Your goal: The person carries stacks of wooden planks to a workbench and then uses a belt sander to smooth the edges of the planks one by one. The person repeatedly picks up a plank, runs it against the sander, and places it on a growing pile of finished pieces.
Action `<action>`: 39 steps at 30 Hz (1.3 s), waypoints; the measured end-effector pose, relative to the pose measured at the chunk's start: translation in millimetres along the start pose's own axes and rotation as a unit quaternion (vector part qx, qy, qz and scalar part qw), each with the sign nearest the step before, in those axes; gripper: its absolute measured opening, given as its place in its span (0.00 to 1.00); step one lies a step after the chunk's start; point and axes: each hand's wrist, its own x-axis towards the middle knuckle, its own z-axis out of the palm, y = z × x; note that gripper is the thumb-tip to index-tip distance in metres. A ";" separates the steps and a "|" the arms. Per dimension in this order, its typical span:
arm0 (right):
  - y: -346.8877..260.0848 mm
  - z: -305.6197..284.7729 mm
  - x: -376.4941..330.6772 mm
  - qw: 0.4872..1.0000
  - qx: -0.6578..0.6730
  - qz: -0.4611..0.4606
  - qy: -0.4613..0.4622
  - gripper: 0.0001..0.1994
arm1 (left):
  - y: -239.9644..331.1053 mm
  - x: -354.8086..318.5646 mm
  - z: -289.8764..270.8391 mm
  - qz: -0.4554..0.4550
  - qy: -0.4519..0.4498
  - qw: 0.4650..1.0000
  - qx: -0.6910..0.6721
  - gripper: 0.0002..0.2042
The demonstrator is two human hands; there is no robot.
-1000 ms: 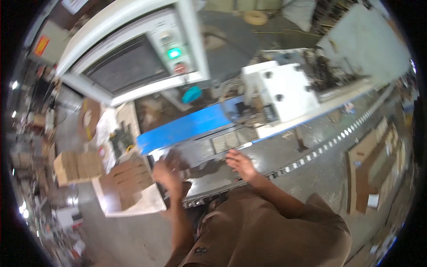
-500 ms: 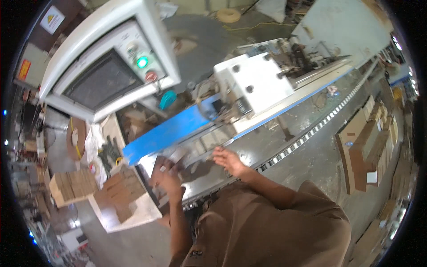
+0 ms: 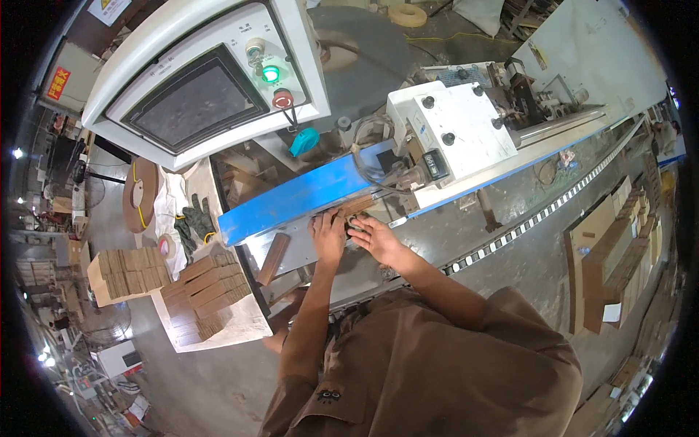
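Wood strip [image 3: 348,207] lies on machine surface [image 3: 306,251], against the blue guard [image 3: 306,193], at the feed inlet. Left hand [image 3: 329,234] presses flat on it, grip spread, holding nothing. Right hand [image 3: 377,237] beside it; grip unclear. Risk: fingers close to the intake, strip could skew.

Both forearms reach forward from the brown-sleeved shoulders, close together. The left hand [image 3: 329,234] lies palm down, fingers stretched ahead and flat. Just beside it, the right hand [image 3: 376,237] is palm down too, fingers spread and angled toward the left one.
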 end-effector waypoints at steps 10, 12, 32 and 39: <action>6.1 23.3 8.4 0.980 0.194 0.040 -0.031 0.16 | -20.8 -6.0 -14.3 0.040 -0.021 0.999 0.031 0.19; 3.3 18.3 8.5 0.977 0.206 0.042 -0.032 0.19 | -22.1 -4.7 -12.6 0.043 -0.026 0.998 0.021 0.20; -38.8 -35.1 -43.0 0.997 -0.019 -0.074 -0.017 0.34 | 67.4 33.8 58.3 0.124 -0.082 0.989 -0.024 0.19; -41.1 -54.5 -51.8 0.999 -0.005 -0.029 0.027 0.26 | 39.5 14.8 42.6 -0.005 0.047 0.999 -0.013 0.20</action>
